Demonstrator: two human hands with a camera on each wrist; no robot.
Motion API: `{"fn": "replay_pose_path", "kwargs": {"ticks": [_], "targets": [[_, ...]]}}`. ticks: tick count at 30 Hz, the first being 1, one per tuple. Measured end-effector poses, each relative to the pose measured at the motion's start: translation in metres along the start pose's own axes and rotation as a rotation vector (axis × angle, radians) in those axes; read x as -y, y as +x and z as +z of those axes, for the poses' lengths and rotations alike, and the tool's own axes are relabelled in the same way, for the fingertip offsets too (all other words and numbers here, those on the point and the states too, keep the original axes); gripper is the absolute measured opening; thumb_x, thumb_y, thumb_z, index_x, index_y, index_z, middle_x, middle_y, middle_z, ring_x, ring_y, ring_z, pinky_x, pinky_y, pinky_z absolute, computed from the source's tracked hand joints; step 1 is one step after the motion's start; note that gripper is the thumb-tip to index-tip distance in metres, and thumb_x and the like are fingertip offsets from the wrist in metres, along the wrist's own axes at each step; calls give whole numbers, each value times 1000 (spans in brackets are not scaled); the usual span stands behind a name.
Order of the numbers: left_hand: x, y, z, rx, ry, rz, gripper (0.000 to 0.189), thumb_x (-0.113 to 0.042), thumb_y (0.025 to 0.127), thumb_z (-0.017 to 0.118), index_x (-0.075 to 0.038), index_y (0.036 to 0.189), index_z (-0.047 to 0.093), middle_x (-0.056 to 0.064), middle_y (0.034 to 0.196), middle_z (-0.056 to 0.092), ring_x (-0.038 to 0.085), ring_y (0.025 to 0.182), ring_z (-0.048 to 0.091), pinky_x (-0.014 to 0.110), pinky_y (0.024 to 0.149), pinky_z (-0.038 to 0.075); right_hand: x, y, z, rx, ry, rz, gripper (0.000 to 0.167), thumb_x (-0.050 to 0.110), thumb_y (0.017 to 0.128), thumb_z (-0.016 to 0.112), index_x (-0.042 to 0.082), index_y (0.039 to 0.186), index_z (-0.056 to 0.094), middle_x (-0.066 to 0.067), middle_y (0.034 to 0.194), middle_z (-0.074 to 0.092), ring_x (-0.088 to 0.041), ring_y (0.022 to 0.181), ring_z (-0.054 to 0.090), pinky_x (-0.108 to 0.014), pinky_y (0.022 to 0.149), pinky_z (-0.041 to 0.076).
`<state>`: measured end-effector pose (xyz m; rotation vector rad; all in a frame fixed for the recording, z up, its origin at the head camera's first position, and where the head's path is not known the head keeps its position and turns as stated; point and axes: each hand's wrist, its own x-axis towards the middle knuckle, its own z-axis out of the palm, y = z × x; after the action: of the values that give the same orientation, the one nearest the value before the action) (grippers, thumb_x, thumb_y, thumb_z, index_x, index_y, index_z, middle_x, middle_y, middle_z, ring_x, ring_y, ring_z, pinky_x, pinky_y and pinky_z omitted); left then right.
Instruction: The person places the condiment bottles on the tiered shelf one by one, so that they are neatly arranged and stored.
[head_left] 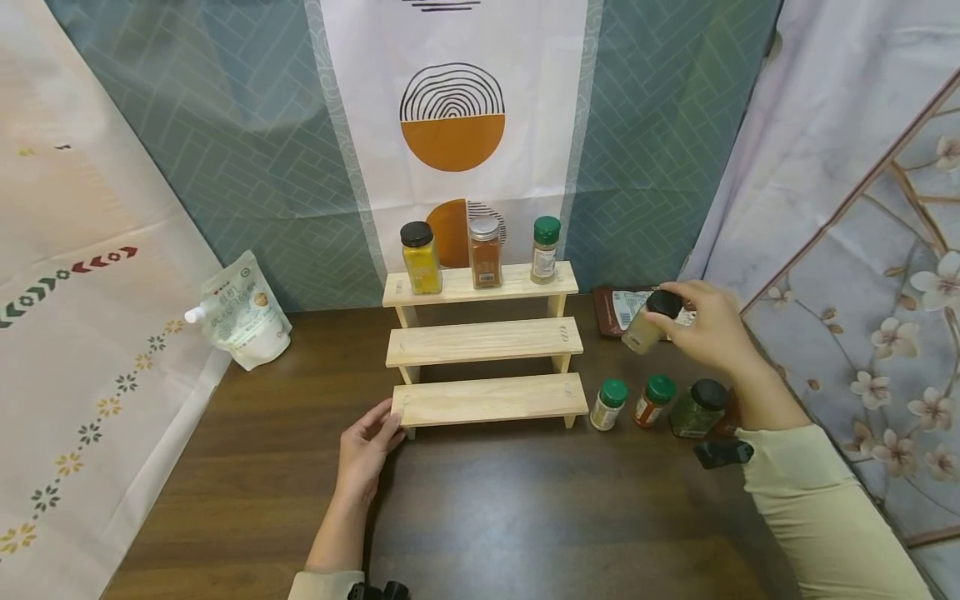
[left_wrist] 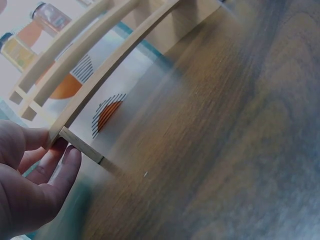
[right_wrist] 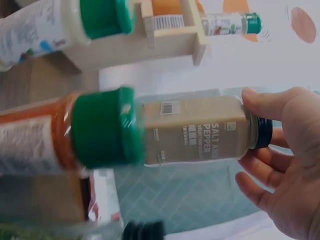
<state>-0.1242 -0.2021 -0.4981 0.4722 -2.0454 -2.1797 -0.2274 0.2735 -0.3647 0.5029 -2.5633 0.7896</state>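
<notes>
Tabletop (head_left: 525,517) below, a jar (right_wrist: 200,131) reads "SALT AND PEPPER".

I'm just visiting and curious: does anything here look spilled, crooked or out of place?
Nothing stands out; no spill or breakage shows. Three jars stand upright on the wooden top shelf. The salt and pepper jar tilts, but the right hand is holding it.
</notes>
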Motion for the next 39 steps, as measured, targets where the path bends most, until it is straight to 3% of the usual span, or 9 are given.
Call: {"fn": "replay_pose_path", "kwargs": {"ticks": [4,15,19,22,24,31,35,37,39], "targets": [[0,0,0,1,-1,5,39,-3,99,64,6,137,58,5,98,60,8,87,67,26,84,61,12,5,-1,-2,20,-27,48,20,88,82,-3,127,66,-22,104,67,-40,93,61,-54,77,49],[-1,-1,-1,1,-6,6,40,-4,99,65,6,137,58,6,99,61,9,86,68,26,84,61,48,20,4,52,59,-120,46,19,93,77,1,133,63,-15,114,66,-20,68,43,-34,56,36],[1,-2,-2,8,-7,1,41,-5,99,65,6,138,58,6,99,62,9,86,68,26,84,61,55,22,10,70,123,-125,47,18,92,78,1,133,63,-16,118,65,-28,88,57,-45,71,49],[2,-1,-2,3,-17,-3,40,-4,99,65,6,137,58,5,100,64,9,86,69,27,84,61,61,25,16,69,163,-139,48,16,90,79,1,133,63,-16,119,65,-35,106,59,-55,87,51],[2,-1,-2,-1,-24,-4,40,-3,99,65,6,137,58,5,101,65,9,85,69,27,84,61,66,27,21,68,181,-155,47,14,90,79,0,132,63,-16,118,65,-35,106,59,-56,88,51],[1,0,-1,6,-22,3,39,-1,99,64,7,137,58,4,98,63,9,85,68,27,83,61,90,34,38,73,187,-219,49,15,89,80,-2,132,63,-13,113,66,-21,74,51,-36,63,44],[0,0,-1,14,-10,2,40,-2,99,65,7,137,57,5,98,62,8,85,69,26,83,61,102,40,48,113,222,-237,51,16,90,79,-2,134,61,-15,118,65,-29,95,61,-47,79,53],[0,0,-1,12,-12,3,40,-2,99,64,7,137,58,5,98,62,8,85,69,26,83,61,108,43,53,127,238,-239,52,17,91,79,0,136,61,-16,126,64,-34,116,59,-55,95,51],[0,1,-1,7,-17,6,39,-1,99,64,7,137,58,5,98,63,9,84,68,26,83,61,114,45,57,137,249,-234,53,18,91,79,0,137,60,-18,131,62,-36,122,56,-58,101,48]]}}
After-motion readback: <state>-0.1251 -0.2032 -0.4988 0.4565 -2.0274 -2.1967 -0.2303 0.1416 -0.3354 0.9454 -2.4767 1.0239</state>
